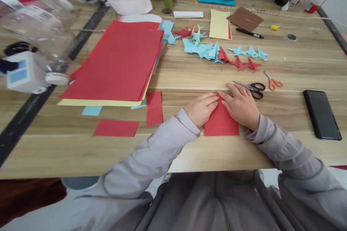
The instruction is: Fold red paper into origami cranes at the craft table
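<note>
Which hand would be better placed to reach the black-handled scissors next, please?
Probably the right hand: it lies just beside the black-handled scissors, while the left hand is farther off, at the left side of the red paper.

Wood-grain table [184,83], on it a red sheet [222,124], paper stack [116,61], black-handled scissors [248,86], orange-handled scissors [270,78], black phone [322,114], black pen [249,33]

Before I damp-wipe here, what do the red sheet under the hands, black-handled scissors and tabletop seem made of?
Red sheet: matte paper or thin card, flat and sharp-edged. Black-handled scissors: grey blades, probably metal; smooth black handles, likely plastic. Tabletop: streaked grain; wood or laminate, I can't tell.
</note>
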A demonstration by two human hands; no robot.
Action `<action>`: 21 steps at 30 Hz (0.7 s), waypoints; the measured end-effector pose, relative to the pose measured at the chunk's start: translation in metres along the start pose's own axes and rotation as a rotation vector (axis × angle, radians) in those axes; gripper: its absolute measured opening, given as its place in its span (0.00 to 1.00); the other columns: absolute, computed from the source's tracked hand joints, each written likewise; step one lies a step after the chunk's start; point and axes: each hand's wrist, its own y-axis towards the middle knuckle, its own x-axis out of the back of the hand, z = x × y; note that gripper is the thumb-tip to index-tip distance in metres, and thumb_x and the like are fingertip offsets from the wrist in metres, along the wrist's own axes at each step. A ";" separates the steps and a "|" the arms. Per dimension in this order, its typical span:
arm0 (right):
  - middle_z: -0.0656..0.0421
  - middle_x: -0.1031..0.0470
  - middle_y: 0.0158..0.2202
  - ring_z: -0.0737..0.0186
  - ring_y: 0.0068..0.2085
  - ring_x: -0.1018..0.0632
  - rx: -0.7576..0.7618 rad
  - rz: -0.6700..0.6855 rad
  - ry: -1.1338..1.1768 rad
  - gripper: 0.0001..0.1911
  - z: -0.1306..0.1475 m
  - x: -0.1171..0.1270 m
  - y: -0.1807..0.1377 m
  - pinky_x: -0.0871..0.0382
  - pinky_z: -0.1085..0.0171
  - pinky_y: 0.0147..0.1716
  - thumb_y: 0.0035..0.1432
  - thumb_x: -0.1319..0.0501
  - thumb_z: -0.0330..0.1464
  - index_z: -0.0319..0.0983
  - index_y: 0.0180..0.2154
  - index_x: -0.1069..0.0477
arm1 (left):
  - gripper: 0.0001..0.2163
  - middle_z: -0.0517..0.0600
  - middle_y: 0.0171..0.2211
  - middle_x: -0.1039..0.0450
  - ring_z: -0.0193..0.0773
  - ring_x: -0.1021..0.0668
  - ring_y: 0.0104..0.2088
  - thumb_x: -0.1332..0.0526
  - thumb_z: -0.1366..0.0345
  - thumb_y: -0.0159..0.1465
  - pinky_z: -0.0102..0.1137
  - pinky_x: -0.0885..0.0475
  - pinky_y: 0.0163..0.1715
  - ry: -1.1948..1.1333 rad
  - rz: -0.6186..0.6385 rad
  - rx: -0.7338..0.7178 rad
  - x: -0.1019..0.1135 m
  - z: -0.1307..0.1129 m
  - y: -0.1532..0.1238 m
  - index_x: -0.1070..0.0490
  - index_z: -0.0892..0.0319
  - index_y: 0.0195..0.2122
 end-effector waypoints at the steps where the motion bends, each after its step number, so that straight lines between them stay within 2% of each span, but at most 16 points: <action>1: 0.48 0.35 0.62 0.47 0.60 0.35 0.001 0.001 0.000 0.22 0.000 0.000 0.000 0.40 0.52 0.55 0.69 0.53 0.38 0.45 0.60 0.33 | 0.14 0.60 0.44 0.22 0.42 0.22 0.49 0.51 0.72 0.68 0.40 0.22 0.49 0.007 0.002 0.018 0.001 -0.001 0.000 0.24 0.67 0.41; 5: 0.47 0.36 0.62 0.47 0.60 0.35 0.012 0.004 -0.004 0.22 0.000 0.001 0.001 0.40 0.51 0.55 0.69 0.52 0.37 0.45 0.60 0.34 | 0.13 0.62 0.48 0.24 0.44 0.24 0.52 0.50 0.72 0.67 0.42 0.24 0.52 0.022 0.069 0.089 0.004 -0.005 0.001 0.24 0.65 0.40; 12: 0.48 0.36 0.62 0.47 0.61 0.35 0.008 0.015 -0.009 0.22 0.001 0.003 0.001 0.40 0.51 0.55 0.69 0.52 0.37 0.45 0.61 0.35 | 0.14 0.65 0.50 0.26 0.48 0.26 0.55 0.51 0.73 0.67 0.45 0.25 0.54 0.002 0.133 0.110 0.002 -0.008 -0.001 0.25 0.69 0.43; 16: 0.48 0.36 0.63 0.47 0.61 0.35 0.013 0.015 -0.004 0.22 0.001 0.002 0.000 0.40 0.51 0.55 0.68 0.51 0.36 0.45 0.61 0.35 | 0.14 0.65 0.51 0.26 0.49 0.28 0.57 0.50 0.73 0.66 0.47 0.26 0.55 -0.045 0.113 0.127 0.000 -0.007 -0.003 0.26 0.68 0.44; 21: 0.48 0.37 0.63 0.46 0.61 0.35 0.015 0.021 -0.008 0.23 0.000 0.002 0.000 0.41 0.51 0.55 0.69 0.53 0.37 0.45 0.62 0.36 | 0.12 0.67 0.48 0.25 0.49 0.25 0.55 0.48 0.75 0.64 0.45 0.25 0.53 0.016 0.078 0.070 0.001 -0.006 -0.002 0.25 0.69 0.42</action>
